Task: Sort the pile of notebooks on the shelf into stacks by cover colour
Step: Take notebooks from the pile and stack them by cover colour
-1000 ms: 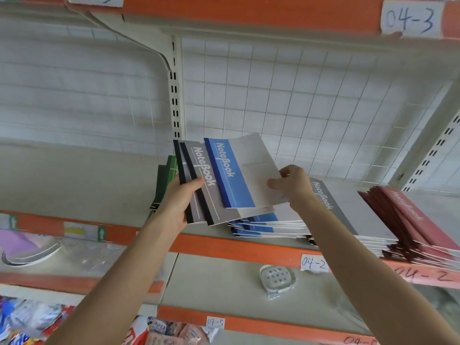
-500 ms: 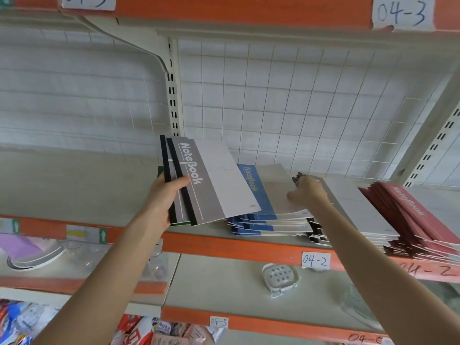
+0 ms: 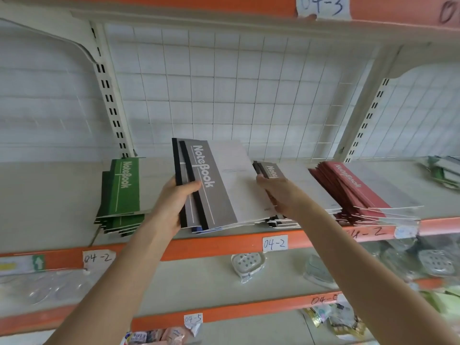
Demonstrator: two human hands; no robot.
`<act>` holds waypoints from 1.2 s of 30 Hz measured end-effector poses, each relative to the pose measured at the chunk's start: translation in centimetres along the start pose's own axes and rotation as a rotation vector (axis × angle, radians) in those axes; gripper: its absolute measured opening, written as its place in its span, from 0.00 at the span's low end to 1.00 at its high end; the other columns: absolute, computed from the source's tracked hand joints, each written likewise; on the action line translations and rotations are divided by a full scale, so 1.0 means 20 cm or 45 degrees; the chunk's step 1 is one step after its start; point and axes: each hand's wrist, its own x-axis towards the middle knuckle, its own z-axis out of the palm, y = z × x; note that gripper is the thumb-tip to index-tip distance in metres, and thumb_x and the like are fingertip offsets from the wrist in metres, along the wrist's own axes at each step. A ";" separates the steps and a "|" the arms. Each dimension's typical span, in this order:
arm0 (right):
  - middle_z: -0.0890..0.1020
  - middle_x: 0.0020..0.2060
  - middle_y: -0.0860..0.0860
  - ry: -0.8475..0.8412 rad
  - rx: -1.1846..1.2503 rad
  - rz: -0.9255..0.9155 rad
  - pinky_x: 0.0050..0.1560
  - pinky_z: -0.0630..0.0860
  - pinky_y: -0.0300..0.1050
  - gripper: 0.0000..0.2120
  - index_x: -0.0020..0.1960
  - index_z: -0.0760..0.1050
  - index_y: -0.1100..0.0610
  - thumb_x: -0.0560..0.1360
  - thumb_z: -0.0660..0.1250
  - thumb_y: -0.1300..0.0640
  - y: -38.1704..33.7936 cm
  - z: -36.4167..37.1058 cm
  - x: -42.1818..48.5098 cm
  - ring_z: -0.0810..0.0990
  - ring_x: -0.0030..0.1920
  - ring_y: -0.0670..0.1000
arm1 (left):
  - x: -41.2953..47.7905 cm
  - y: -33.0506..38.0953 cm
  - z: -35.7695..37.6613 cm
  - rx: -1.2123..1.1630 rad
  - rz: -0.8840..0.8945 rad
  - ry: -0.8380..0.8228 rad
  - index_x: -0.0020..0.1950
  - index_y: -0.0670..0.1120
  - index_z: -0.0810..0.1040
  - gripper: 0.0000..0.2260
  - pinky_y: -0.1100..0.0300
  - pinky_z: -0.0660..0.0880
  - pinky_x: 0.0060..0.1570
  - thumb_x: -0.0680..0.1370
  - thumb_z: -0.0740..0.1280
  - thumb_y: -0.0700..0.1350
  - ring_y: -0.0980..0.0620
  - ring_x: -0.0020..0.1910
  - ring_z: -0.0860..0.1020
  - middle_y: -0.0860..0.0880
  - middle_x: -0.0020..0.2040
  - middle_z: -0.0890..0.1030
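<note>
I am looking up at a beige store shelf (image 3: 49,195) with an orange front edge, where notebooks are lying in colour stacks. The left hand (image 3: 174,202) is gripping 2 grey notebooks (image 3: 224,185) with black spines. Its thumb is pressing across the covers and its fingers are curling underneath, holding them tilted just above the middle of the shelf. The right hand (image 3: 278,195) is reaching to the near spine corner of the grey stack (image 3: 273,170), just right of the held pair. I am seeing only the back of that hand, so I cannot tell whether its fingers are pinching a cover or merely touching it. A green stack (image 3: 120,192) is sitting to the left, and a red stack (image 3: 353,188) is lying fanned to the right, beside the grey one. A handwritten label (image 3: 273,243) reading 04-2 is sticking to the orange edge below.
</note>
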 end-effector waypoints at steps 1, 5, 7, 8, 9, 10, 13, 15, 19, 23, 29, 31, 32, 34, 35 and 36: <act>0.79 0.40 0.58 -0.043 0.005 -0.050 0.40 0.75 0.47 0.06 0.43 0.75 0.60 0.77 0.64 0.60 0.02 -0.03 -0.02 0.78 0.38 0.56 | 0.01 -0.01 0.05 0.000 -0.001 -0.024 0.49 0.49 0.76 0.07 0.63 0.75 0.37 0.77 0.65 0.37 0.57 0.41 0.80 0.54 0.41 0.80; 0.74 0.30 0.54 0.255 -0.263 -0.147 0.23 0.68 0.35 0.11 0.34 0.72 0.59 0.74 0.67 0.64 0.08 -0.18 -0.01 0.72 0.29 0.51 | 0.02 -0.05 0.22 0.008 -0.031 -0.089 0.51 0.51 0.76 0.05 0.54 0.70 0.55 0.78 0.65 0.42 0.50 0.54 0.76 0.54 0.46 0.79; 0.74 0.29 0.54 0.363 -0.304 -0.148 0.20 0.67 0.33 0.11 0.34 0.71 0.59 0.73 0.67 0.65 0.08 -0.31 0.01 0.73 0.29 0.52 | 0.02 -0.06 0.29 0.002 -0.058 -0.073 0.56 0.48 0.75 0.08 0.57 0.71 0.44 0.78 0.65 0.41 0.52 0.47 0.77 0.52 0.44 0.79; 0.76 0.32 0.55 0.417 -0.348 -0.151 0.23 0.71 0.35 0.09 0.36 0.72 0.60 0.73 0.68 0.65 0.08 -0.37 0.03 0.75 0.32 0.53 | 0.01 -0.05 0.31 -0.001 -0.065 -0.069 0.57 0.46 0.75 0.09 0.58 0.71 0.39 0.77 0.65 0.39 0.52 0.44 0.78 0.51 0.44 0.79; 0.78 0.35 0.57 0.472 -0.421 -0.151 0.28 0.74 0.39 0.05 0.39 0.74 0.61 0.72 0.69 0.64 0.08 -0.44 0.05 0.77 0.35 0.55 | 0.01 -0.05 0.34 -0.007 -0.069 -0.065 0.59 0.46 0.74 0.11 0.57 0.72 0.38 0.77 0.64 0.37 0.51 0.43 0.78 0.49 0.44 0.80; 0.79 0.38 0.57 0.521 -0.507 -0.153 0.34 0.75 0.43 0.03 0.42 0.75 0.62 0.72 0.69 0.63 0.07 -0.50 0.07 0.78 0.38 0.56 | 0.01 -0.05 0.35 -0.012 -0.072 -0.063 0.60 0.45 0.74 0.13 0.57 0.73 0.37 0.76 0.64 0.35 0.49 0.43 0.79 0.47 0.45 0.80; 0.80 0.43 0.58 0.580 -0.824 -0.146 0.42 0.77 0.47 0.07 0.49 0.77 0.64 0.73 0.66 0.62 0.06 -0.65 0.14 0.79 0.43 0.57 | 0.00 -0.06 0.39 -0.041 -0.069 -0.025 0.59 0.45 0.72 0.14 0.56 0.73 0.36 0.76 0.62 0.32 0.48 0.42 0.78 0.46 0.44 0.79; 0.81 0.47 0.60 0.544 -1.030 -0.135 0.45 0.78 0.48 0.10 0.54 0.76 0.65 0.74 0.65 0.63 0.05 -0.70 0.17 0.79 0.46 0.58 | -0.01 -0.06 0.42 -0.091 -0.074 0.004 0.58 0.45 0.72 0.14 0.56 0.73 0.37 0.76 0.60 0.30 0.48 0.40 0.78 0.46 0.42 0.79; 0.77 0.41 0.56 0.468 -1.220 -0.142 0.29 0.68 0.39 0.11 0.56 0.75 0.65 0.76 0.63 0.62 0.07 -0.73 0.21 0.74 0.40 0.54 | -0.04 -0.06 0.43 -0.084 -0.031 0.069 0.57 0.46 0.72 0.14 0.58 0.72 0.35 0.77 0.59 0.30 0.50 0.38 0.77 0.47 0.41 0.79; 0.80 0.45 0.56 0.355 -1.359 -0.224 0.41 0.73 0.42 0.14 0.59 0.75 0.64 0.75 0.63 0.59 0.11 -0.72 0.23 0.78 0.44 0.55 | -0.07 -0.08 0.46 -0.084 -0.005 0.097 0.57 0.47 0.72 0.15 0.56 0.72 0.36 0.77 0.59 0.30 0.49 0.40 0.78 0.47 0.42 0.79; 0.79 0.53 0.56 0.457 -1.156 -0.476 0.46 0.72 0.44 0.16 0.61 0.72 0.61 0.75 0.65 0.57 0.18 -0.81 0.22 0.77 0.50 0.56 | -0.04 -0.14 0.61 0.126 -0.007 0.087 0.56 0.47 0.73 0.14 0.57 0.74 0.38 0.75 0.65 0.32 0.50 0.44 0.78 0.48 0.46 0.80; 0.79 0.50 0.55 0.486 -1.029 -0.540 0.45 0.72 0.42 0.15 0.61 0.71 0.60 0.75 0.64 0.59 0.19 -0.84 0.19 0.77 0.49 0.54 | 0.00 -0.15 0.71 0.203 0.055 0.078 0.56 0.48 0.70 0.17 0.57 0.74 0.40 0.74 0.67 0.32 0.50 0.46 0.78 0.50 0.47 0.78; 0.79 0.48 0.54 0.503 -0.984 -0.572 0.44 0.71 0.42 0.15 0.62 0.71 0.60 0.76 0.64 0.59 0.20 -0.85 0.17 0.76 0.47 0.53 | 0.02 -0.15 0.76 0.216 0.088 0.069 0.57 0.49 0.68 0.19 0.57 0.74 0.38 0.73 0.67 0.31 0.51 0.46 0.77 0.51 0.46 0.77; 0.77 0.44 0.52 0.537 -0.933 -0.612 0.43 0.68 0.41 0.15 0.63 0.70 0.61 0.76 0.63 0.61 0.21 -0.88 0.13 0.73 0.45 0.51 | 0.07 -0.18 0.86 0.266 0.146 0.039 0.57 0.51 0.62 0.23 0.60 0.73 0.35 0.72 0.68 0.30 0.50 0.45 0.77 0.51 0.45 0.75; 0.76 0.43 0.52 0.551 -0.926 -0.620 0.42 0.68 0.41 0.16 0.63 0.70 0.61 0.76 0.63 0.61 0.22 -0.89 0.12 0.73 0.44 0.51 | 0.09 -0.20 0.89 0.337 0.174 0.029 0.57 0.50 0.61 0.24 0.61 0.72 0.34 0.72 0.68 0.30 0.49 0.46 0.76 0.50 0.46 0.75; 0.77 0.44 0.52 0.563 -0.925 -0.620 0.43 0.70 0.42 0.16 0.63 0.70 0.61 0.76 0.63 0.62 0.22 -0.89 0.11 0.74 0.45 0.52 | 0.12 -0.22 0.92 0.432 0.199 0.030 0.58 0.48 0.62 0.24 0.63 0.71 0.33 0.71 0.69 0.30 0.48 0.46 0.76 0.48 0.48 0.76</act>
